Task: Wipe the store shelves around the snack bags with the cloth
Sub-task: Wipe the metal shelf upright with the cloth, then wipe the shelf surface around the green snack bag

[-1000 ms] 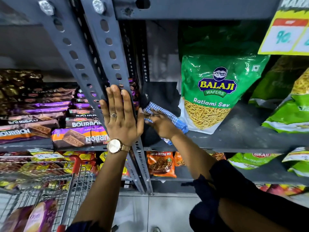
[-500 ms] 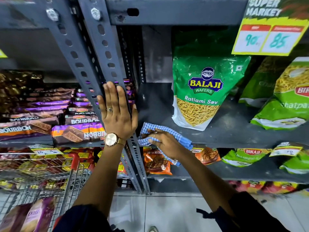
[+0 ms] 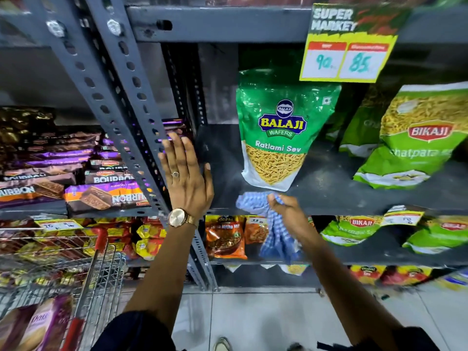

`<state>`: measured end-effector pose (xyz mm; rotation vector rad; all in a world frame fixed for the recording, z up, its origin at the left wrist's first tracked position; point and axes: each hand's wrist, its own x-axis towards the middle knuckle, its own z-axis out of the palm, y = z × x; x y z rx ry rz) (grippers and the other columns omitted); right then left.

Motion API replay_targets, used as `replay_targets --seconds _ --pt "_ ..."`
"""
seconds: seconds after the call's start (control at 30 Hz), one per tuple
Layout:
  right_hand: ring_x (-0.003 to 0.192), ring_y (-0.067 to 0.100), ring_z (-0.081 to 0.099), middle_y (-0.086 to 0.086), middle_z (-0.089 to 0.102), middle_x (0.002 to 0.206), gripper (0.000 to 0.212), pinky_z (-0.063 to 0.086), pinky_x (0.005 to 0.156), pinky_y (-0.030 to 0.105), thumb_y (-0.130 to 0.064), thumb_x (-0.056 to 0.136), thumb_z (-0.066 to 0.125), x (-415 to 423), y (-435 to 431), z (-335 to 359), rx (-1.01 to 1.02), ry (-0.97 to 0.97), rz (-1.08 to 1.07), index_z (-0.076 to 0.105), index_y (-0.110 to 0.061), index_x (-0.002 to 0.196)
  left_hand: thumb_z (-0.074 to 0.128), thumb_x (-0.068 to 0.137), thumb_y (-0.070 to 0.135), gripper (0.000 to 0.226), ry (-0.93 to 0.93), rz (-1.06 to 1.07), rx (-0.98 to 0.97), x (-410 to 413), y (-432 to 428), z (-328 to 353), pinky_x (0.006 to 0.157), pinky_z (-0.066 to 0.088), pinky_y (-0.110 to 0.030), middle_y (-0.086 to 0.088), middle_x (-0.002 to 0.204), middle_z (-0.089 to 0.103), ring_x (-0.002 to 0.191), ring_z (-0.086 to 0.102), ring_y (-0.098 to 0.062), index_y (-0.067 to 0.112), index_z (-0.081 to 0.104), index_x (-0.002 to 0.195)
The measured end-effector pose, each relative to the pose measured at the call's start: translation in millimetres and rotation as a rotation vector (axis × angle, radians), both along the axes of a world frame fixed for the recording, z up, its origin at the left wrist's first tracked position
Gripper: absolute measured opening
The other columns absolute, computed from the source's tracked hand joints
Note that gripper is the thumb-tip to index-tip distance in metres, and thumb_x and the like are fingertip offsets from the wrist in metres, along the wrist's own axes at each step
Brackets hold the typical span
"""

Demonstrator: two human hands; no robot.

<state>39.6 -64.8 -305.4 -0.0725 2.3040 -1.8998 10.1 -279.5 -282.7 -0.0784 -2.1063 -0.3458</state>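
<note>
A dark grey metal shelf [image 3: 329,196] carries a green Balaji Ratlami Sev snack bag [image 3: 279,127] standing upright. The left hand [image 3: 188,177] lies flat, fingers spread wide, against the perforated grey steel upright [image 3: 121,97]. Just near of the bag, the right hand [image 3: 287,211] clutches a blue-and-white checked cloth [image 3: 253,201] at the shelf's near edge.

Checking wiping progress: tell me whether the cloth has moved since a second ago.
Yes. The cloth moved right and forward, from the upright to below the Balaji bag.
</note>
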Motion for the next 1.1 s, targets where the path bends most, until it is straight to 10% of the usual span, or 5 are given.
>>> replay_targets --seconds 0.3,0.43,0.57,0.77,1.1 --pt "0.027 -0.01 0.041 -0.009 0.047 0.024 0.043 0.031 0.035 0.005 -0.015 0.094 0.047 -14.6 146.4 69.0 0.0 0.031 -0.406 0.044 -0.017 0.052 0.047 0.091 0.012 0.053 -0.16 -0.241 -0.088 10.5 103.3 -25.2 0.117 0.01 -0.048 -0.025 0.147 0.031 0.142 0.014 -0.035 -0.004 0.034 0.139" --pt "0.05 0.011 0.047 -0.002 0.04 0.047 0.045 0.024 0.051 0.031 -0.02 0.093 0.049 -32.2 173.9 61.3 0.349 0.326 -0.407 0.04 -0.022 0.049 0.049 0.086 0.011 0.033 -0.319 -0.266 -0.165 20.8 141.7 -50.0 0.101 0.034 -0.043 -0.022 0.122 0.058 0.112 0.051 -0.041 0.003 0.06 0.116" --pt "0.091 0.042 0.062 0.03 0.067 0.099 0.021 0.048 0.074 0.042 -0.012 0.09 0.048 -49.0 177.2 18.9 0.707 0.396 -0.283 0.063 -0.001 0.1 0.045 0.086 0.014 0.031 -0.505 -0.15 -0.11 22.7 148.3 -71.1 0.097 0.039 -0.045 -0.022 0.114 0.061 0.107 0.055 -0.041 0.003 0.063 0.108" --pt "0.123 0.041 0.049 0.03 0.053 0.129 0.066 0.039 0.104 0.049 -0.042 0.086 0.028 -49.3 167.8 -51.3 0.986 0.319 -0.161 0.046 0.008 0.125 0.028 0.092 0.029 0.051 -0.693 0.036 0.05 13.4 118.9 -75.0 0.104 0.038 -0.047 -0.022 0.124 0.06 0.121 0.05 -0.039 -0.001 0.06 0.117" --pt "0.132 0.042 0.037 0.029 0.048 0.135 0.052 0.023 0.113 0.049 -0.023 0.082 0.039 -110.8 131.7 -52.0 0.941 0.304 -0.213 0.047 0.003 0.127 0.019 0.093 0.041 0.06 -0.833 -0.091 0.004 -14.6 83.4 -81.1 0.115 0.022 -0.04 -0.012 0.146 0.04 0.139 0.03 -0.027 0.009 0.044 0.137"
